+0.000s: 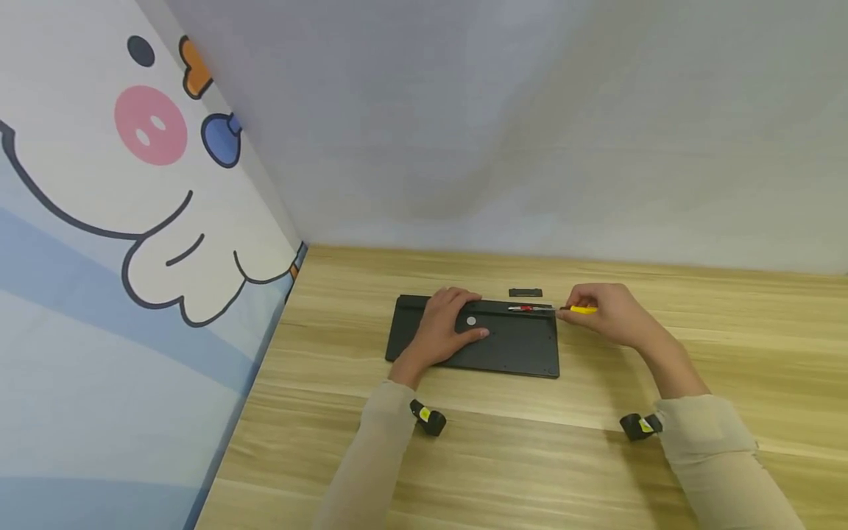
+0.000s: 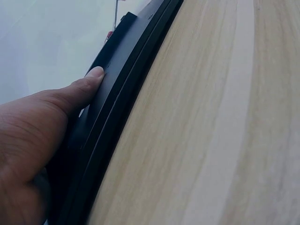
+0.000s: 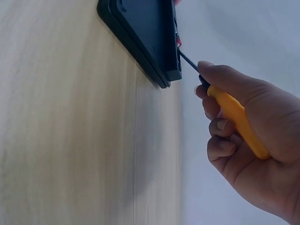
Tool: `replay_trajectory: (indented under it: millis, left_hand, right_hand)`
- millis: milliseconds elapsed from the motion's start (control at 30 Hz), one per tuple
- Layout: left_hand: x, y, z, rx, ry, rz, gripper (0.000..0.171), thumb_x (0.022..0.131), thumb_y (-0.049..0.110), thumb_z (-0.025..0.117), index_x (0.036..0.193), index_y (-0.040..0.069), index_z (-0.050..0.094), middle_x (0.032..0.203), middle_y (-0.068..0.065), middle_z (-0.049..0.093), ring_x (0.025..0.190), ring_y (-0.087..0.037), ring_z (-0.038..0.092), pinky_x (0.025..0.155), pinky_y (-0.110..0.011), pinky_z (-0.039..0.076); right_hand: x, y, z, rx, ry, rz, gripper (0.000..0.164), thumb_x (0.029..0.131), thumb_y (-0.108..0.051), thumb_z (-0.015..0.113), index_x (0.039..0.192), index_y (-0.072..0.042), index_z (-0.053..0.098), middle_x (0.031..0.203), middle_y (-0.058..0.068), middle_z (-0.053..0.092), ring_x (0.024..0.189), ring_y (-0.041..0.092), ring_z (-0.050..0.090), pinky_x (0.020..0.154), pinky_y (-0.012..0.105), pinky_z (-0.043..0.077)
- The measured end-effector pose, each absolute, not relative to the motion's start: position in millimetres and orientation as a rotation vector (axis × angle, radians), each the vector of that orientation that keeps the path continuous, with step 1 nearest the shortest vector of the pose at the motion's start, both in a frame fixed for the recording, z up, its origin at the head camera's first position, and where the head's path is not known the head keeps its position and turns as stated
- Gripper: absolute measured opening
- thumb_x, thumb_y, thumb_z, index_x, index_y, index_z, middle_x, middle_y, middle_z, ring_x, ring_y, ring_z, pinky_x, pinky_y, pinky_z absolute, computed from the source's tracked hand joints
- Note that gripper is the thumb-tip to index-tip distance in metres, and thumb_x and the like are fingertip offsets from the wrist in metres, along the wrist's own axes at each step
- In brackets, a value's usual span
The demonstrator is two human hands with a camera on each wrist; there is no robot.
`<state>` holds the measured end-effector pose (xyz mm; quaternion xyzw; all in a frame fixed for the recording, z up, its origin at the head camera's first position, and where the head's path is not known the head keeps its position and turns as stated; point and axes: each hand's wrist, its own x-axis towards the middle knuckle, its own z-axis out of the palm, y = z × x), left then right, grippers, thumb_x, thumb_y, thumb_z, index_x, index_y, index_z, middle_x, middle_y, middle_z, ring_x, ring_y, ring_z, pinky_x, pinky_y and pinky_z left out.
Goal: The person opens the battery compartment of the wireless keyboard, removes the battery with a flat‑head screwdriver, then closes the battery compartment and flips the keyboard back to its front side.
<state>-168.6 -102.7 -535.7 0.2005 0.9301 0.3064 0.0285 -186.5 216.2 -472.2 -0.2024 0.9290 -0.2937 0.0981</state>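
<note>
A black keyboard [image 1: 517, 346] lies on the table with its underside up. My left hand [image 1: 445, 327] rests on its left half, fingers toward the far edge; the thumb [image 2: 91, 79] lies straight on the surface. In my right hand [image 1: 612, 313] I grip a screwdriver by its yellow handle [image 3: 239, 119]. Its thin shaft [image 3: 188, 61] reaches over the keyboard's far right corner. The tip meets a small red and silver battery [image 1: 521, 308] in the slot along the far edge; exact contact is too small to tell. A small black cover [image 1: 525, 292] lies just behind the keyboard.
The wood-grain table [image 1: 530, 456] runs up to a pale back wall [image 1: 503, 147]. A cartoon-printed panel [image 1: 218, 265] borders the left side. Small black wrist cameras are strapped at the left sleeve [image 1: 380, 434] and the right sleeve [image 1: 712, 434].
</note>
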Motion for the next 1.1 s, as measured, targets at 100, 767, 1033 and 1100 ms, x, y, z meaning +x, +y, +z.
replay_trajectory:
  millis: [100,767,1033,1100]
  left_hand:
    - [-169.0,-102.4,-535.5,0.623,2.87,0.942,0.064,0.093,0.045,0.074,0.147,0.018,0.052,0.147,-0.006,0.054,0.145,-0.026,0.045,0.133,-0.049,0.018]
    - [-167.2,-102.4,-535.0,0.639,2.888,0.954,0.063,0.093,0.043,0.074,0.146,0.016,0.053,0.146,-0.007,0.056,0.143,-0.028,0.047,0.133,-0.051,0.019]
    - [-167.2,-102.9,-536.3,0.643,2.878,0.965,0.063,0.093,0.043,0.074,0.147,0.017,0.052,0.147,-0.008,0.055,0.144,-0.029,0.046,0.132,-0.053,0.018]
    - [-167.3,-103.4,-536.8,0.647,2.883,0.964,0.063,0.093,0.043,0.073,0.146,0.017,0.052,0.147,-0.007,0.055,0.144,-0.028,0.046,0.132,-0.052,0.019]
  right_hand:
    - [-186.5,215.3,-470.1,-0.634,2.74,-0.861,0.016,0.095,-0.031,0.074,0.089,-0.016,0.07,0.086,0.002,0.07,0.075,0.015,0.057,0.067,0.029,0.047]
    - [-185.3,217.3,-476.0,-0.531,2.659,-0.953,0.023,0.098,-0.035,0.07,0.088,-0.014,0.073,0.087,0.004,0.068,0.077,0.017,0.053,0.064,0.027,0.045]
    - [-184.1,217.4,-479.5,-0.545,2.683,-0.953,0.021,0.097,-0.034,0.07,0.089,-0.015,0.074,0.091,0.003,0.072,0.084,0.019,0.061,0.072,0.03,0.048]
    - [-183.9,217.0,-480.5,-0.559,2.697,-0.959,0.02,0.097,-0.033,0.071,0.088,-0.016,0.074,0.092,0.004,0.073,0.086,0.02,0.063,0.073,0.031,0.049]
